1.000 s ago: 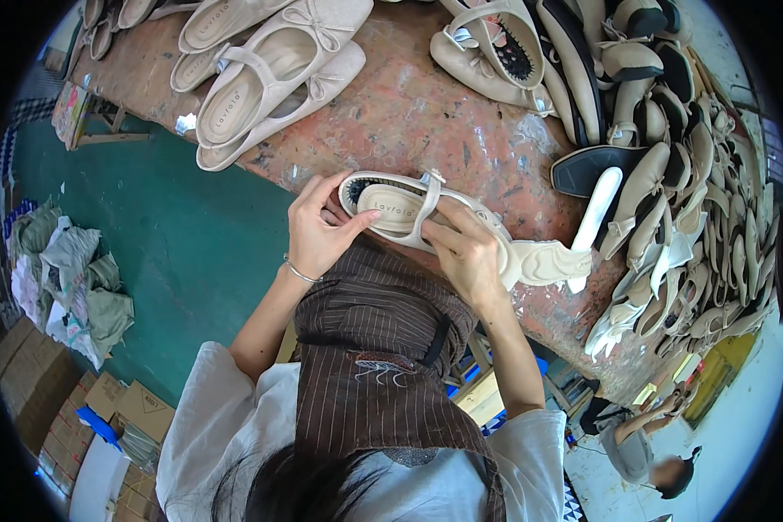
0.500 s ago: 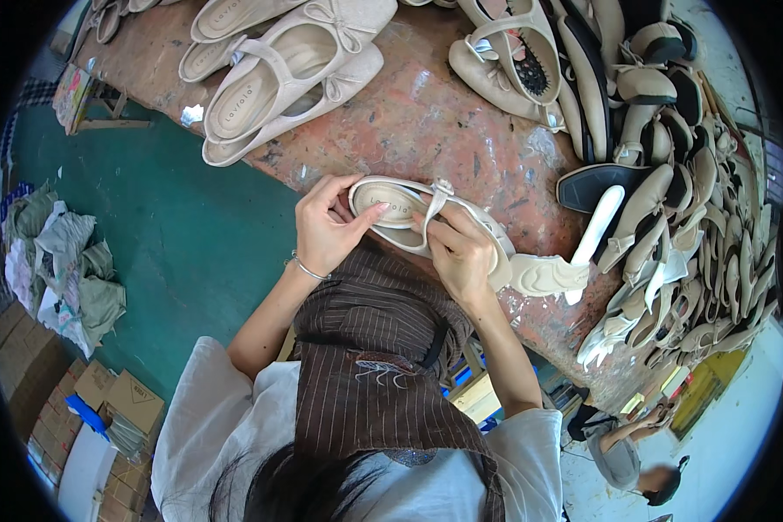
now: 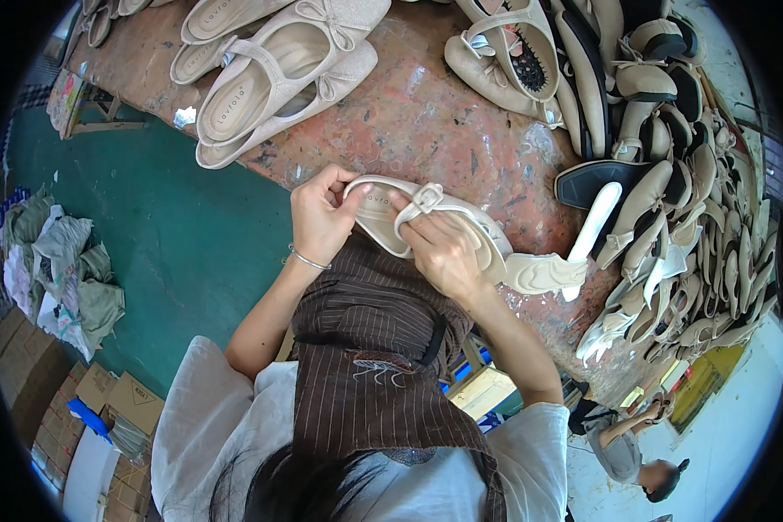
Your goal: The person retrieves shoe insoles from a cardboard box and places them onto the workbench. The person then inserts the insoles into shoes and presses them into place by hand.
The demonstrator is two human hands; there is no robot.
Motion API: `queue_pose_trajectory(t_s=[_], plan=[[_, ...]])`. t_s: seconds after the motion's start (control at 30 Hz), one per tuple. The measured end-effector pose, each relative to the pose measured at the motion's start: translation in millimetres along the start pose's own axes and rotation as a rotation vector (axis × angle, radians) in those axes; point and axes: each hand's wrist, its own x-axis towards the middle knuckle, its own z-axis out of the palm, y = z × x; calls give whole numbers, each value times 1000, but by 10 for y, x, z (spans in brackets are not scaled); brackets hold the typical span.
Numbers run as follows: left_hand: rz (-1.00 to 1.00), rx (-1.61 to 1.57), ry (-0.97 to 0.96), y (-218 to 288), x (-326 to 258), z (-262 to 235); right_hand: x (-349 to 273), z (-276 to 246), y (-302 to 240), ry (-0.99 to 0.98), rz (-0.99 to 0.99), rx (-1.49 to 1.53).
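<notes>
Head view: at the worktable's (image 3: 391,130) near edge, the left hand (image 3: 324,213) pinches a beige shoe's (image 3: 384,235) heel, probably steadying it; the right hand (image 3: 443,252) reaches under its 1 strap (image 3: 423,201); whether it grips, I cannot tell.

Both arms are bent, elbows out, with the forearms converging ahead of the torso. The left forearm (image 3: 265,317) slants up and rightward; the right forearm (image 3: 517,344) slants up and leftward. The left hand (image 3: 320,216) is set in a pinch, thumb toward the fingers, which curl round at the far side. The right hand (image 3: 443,252) lies back upward, fingers reaching toward the left; its thumb seems mostly hidden, so its exact grip is hard to judge. The hands are near each other, apart.
</notes>
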Motion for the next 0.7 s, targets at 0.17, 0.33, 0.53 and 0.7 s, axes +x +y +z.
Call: queue_pose_trajectory(t_s=[0.17, 0.33, 0.53, 0.7], plan=[[81, 104, 89, 101, 11, -12, 202, -125, -96, -585, 97, -28], [114, 160, 53, 93, 15, -20, -56, -249, -343, -206, 253, -154], [178, 285, 52, 119, -129, -13, -55, -380, -256, -57, 423, -196], [202, 591, -319, 266, -757, 191, 100, -647, 153, 460, 725, -320]])
